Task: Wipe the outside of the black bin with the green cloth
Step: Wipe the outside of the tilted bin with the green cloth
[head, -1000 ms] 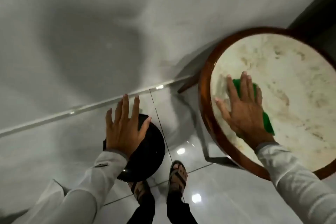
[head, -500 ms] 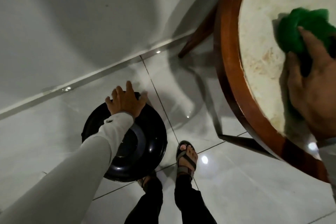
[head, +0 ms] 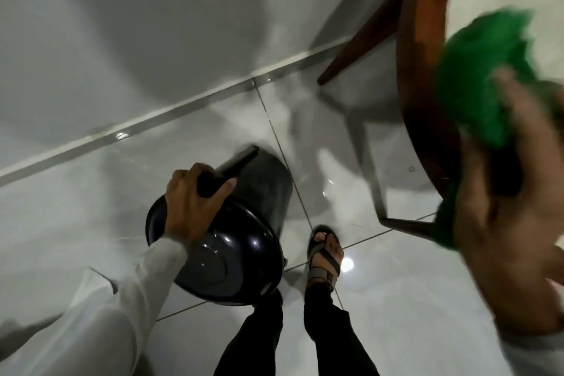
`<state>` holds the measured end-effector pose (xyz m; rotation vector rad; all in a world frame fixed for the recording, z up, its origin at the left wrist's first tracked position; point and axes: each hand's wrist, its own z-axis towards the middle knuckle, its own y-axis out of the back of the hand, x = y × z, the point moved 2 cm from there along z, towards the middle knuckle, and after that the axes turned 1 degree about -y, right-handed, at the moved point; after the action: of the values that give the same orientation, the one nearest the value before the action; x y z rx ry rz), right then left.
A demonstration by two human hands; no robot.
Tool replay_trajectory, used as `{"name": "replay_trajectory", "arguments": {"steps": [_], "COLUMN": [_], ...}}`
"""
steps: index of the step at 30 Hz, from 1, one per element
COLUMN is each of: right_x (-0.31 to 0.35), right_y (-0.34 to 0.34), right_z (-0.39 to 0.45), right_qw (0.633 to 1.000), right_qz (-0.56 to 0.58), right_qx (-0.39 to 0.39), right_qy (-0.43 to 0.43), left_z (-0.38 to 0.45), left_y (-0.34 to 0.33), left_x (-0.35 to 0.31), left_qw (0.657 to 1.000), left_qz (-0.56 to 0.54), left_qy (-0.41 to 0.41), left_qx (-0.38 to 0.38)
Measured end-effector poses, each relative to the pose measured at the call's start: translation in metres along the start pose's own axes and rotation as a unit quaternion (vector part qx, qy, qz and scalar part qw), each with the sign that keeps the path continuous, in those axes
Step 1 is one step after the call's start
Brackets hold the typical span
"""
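Note:
The black bin [head: 262, 192] is tilted toward me on the tiled floor, its glossy round lid [head: 225, 265] facing the camera. My left hand [head: 190, 201] grips the bin's rim at the top of the lid, fingers curled around the edge. My right hand [head: 506, 238] is close to the camera at the right, blurred, shut on the crumpled green cloth [head: 479, 70]. The cloth is held in the air in front of the table edge, well apart from the bin.
A round table with a wooden rim [head: 427, 40] and pale marble top stands at the right, its wooden leg [head: 360, 43] slanting to the floor. A white wall and skirting [head: 152, 119] run behind the bin. My sandalled feet [head: 323, 256] stand beside the bin.
My right hand lifted the green cloth off the table top and came toward the camera. My left hand closed on the bin's rim and tipped the bin toward me.

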<state>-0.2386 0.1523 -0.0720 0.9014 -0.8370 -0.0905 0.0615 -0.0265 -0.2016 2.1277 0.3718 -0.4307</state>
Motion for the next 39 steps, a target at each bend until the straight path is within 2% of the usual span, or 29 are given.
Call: {"name": "replay_trajectory", "arguments": {"steps": [2, 4, 6, 8, 11, 13, 15, 17, 19, 21, 26, 32, 35, 37, 38, 39], "right_x": [0.051, 0.06, 0.059, 0.06, 0.057, 0.058, 0.06, 0.058, 0.054, 0.048, 0.013, -0.009, 0.007, 0.022, 0.029, 0.035], "right_y": [-0.031, -0.062, -0.102, -0.136, -0.181, -0.204, -0.222, -0.233, -0.242, -0.256, -0.298, -0.324, -0.303, -0.276, -0.26, -0.244], "right_z": [-0.037, -0.066, -0.096, -0.127, -0.159, -0.178, -0.2, -0.213, -0.219, -0.219, -0.198, -0.159, -0.157, -0.171, -0.181, -0.19], "right_qw": [0.997, 0.98, 0.942, 0.901, 0.866, 0.842, 0.836, 0.849, 0.867, 0.884, 0.89, 0.839, 0.784, 0.762, 0.78, 0.814], "right_qz": [0.048, 0.136, 0.205, 0.252, 0.282, 0.263, 0.205, 0.168, 0.157, 0.145, 0.113, 0.169, 0.275, 0.314, 0.285, 0.222], "right_qx": [0.052, 0.132, 0.219, 0.296, 0.375, 0.455, 0.505, 0.5, 0.472, 0.441, 0.396, 0.396, 0.373, 0.399, 0.432, 0.464], "right_qy": [0.011, -0.064, -0.152, -0.191, -0.174, -0.12, -0.056, -0.019, -0.019, -0.055, -0.195, -0.333, -0.413, -0.4, -0.352, -0.27], "left_z": [-0.018, -0.029, -0.037, -0.043, -0.05, -0.054, -0.055, -0.056, -0.057, -0.058, -0.067, -0.056, -0.048, -0.045, -0.043, -0.042], "left_y": [0.009, 0.011, 0.011, 0.007, -0.002, -0.008, -0.015, -0.018, -0.02, -0.023, -0.029, -0.032, -0.029, -0.026, -0.026, -0.025], "left_x": [0.027, 0.047, 0.064, 0.08, 0.095, 0.098, 0.102, 0.104, 0.105, 0.11, 0.124, 0.099, 0.092, 0.092, 0.094, 0.095], "left_qw": [0.999, 0.997, 0.993, 0.99, 0.979, 0.975, 0.973, 0.97, 0.966, 0.963, 0.958, 0.954, 0.957, 0.959, 0.96, 0.961], "left_qz": [-0.025, -0.053, -0.065, -0.054, -0.054, -0.057, -0.052, -0.06, -0.066, -0.07, -0.082, -0.08, -0.061, -0.05, -0.046, -0.043], "left_qy": [-0.01, -0.03, -0.046, -0.072, -0.102, -0.1, -0.099, -0.099, -0.103, -0.113, -0.129, -0.113, -0.119, -0.123, -0.124, -0.126], "left_qx": [-0.027, -0.055, -0.082, -0.11, -0.166, -0.193, -0.202, -0.213, -0.229, -0.234, -0.244, -0.266, -0.257, -0.251, -0.248, -0.243]}}
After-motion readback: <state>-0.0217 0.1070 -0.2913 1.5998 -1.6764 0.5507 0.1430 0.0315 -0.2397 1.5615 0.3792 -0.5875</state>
